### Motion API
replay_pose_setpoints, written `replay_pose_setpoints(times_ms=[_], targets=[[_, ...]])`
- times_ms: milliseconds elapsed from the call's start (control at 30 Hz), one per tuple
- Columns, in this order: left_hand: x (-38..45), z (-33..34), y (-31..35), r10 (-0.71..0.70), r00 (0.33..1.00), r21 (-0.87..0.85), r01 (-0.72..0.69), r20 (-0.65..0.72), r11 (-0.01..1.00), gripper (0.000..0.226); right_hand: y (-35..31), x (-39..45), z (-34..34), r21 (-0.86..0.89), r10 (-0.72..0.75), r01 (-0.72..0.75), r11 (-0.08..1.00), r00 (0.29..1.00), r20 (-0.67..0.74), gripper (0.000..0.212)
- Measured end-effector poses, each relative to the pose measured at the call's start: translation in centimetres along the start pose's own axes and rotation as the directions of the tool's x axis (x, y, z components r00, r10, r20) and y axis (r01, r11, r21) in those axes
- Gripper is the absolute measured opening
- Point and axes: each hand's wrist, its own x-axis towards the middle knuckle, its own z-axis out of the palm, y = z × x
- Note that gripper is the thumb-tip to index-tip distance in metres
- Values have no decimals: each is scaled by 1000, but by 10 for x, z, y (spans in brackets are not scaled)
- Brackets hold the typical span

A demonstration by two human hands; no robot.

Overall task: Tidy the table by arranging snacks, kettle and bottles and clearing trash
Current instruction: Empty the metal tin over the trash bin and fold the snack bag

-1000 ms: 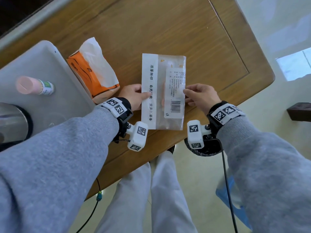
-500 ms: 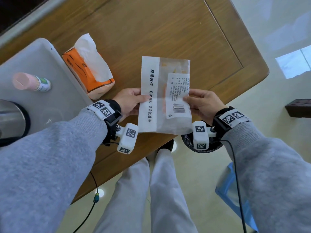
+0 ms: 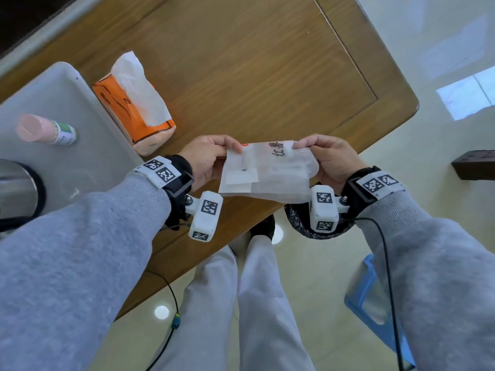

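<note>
A flat, translucent white snack wrapper (image 3: 267, 172) with black printed characters hangs over the near edge of the wooden table (image 3: 241, 62). My left hand (image 3: 206, 159) pinches its upper left corner and my right hand (image 3: 326, 159) pinches its upper right corner. The wrapper tilts towards me, its lower edge above a black-lined bin (image 3: 297, 226) on the floor. An orange tissue pack (image 3: 139, 108) lies on the table to the left. On a grey tray (image 3: 80, 145) stand a pink-capped bottle (image 3: 45, 129) and a steel kettle (image 3: 16, 188), partly cut off.
The table's corner (image 3: 407, 105) juts right over a pale glossy floor. A blue stool (image 3: 375, 303) stands at the lower right, and a dark wooden object (image 3: 474, 164) at the right edge. A cable (image 3: 171, 303) dangles beside my legs.
Both hands lifted the wrapper off the table, drew it towards me and tipped it over, so its other face shows. It now hangs past the table edge above the bin.
</note>
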Motion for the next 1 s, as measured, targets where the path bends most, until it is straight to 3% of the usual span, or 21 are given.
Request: replay_pose_setpoints(times_ms=[133, 200, 300, 367, 433, 533, 667, 833, 1000], targets=[[6, 7, 11, -36, 999, 66, 37, -19, 997, 16, 1, -2, -8, 21, -6, 6, 1000, 1000, 0, 27], [11, 8, 13, -24, 1000, 153, 24, 2, 988, 17, 7, -3, -15, 53, -7, 6, 999, 1000, 14, 17], [15, 13, 15, 47, 999, 282, -39, -23, 959, 20, 19, -2, -20, 79, 57, -60, 995, 998, 41, 40], [18, 17, 16, 58, 998, 263, -52, -15, 964, 28, 26, -3, -17, 48, 110, -113, 992, 991, 74, 40], [22, 19, 16, 50, 999, 206, -52, 13, 977, 41, 31, -4, -14, 22, 125, -127, 992, 989, 84, 27], [31, 24, 12, 10, 1000, 161, -11, 4, 987, 55, 38, -3, -16, 61, 82, -81, 995, 997, -12, 20], [34, 33, 1, -107, 993, 341, 83, 51, 936, 38, 41, -3, -18, 159, 23, 1, 987, 989, -149, 25], [41, 48, -5, -78, 997, 185, 77, -1, 980, 26, 48, -13, -20, 243, 93, -89, 966, 996, -8, 35], [46, 63, -8, -86, 996, 121, 87, -11, 989, 28, 56, -16, -24, 277, 78, -56, 959, 995, -68, 37]])
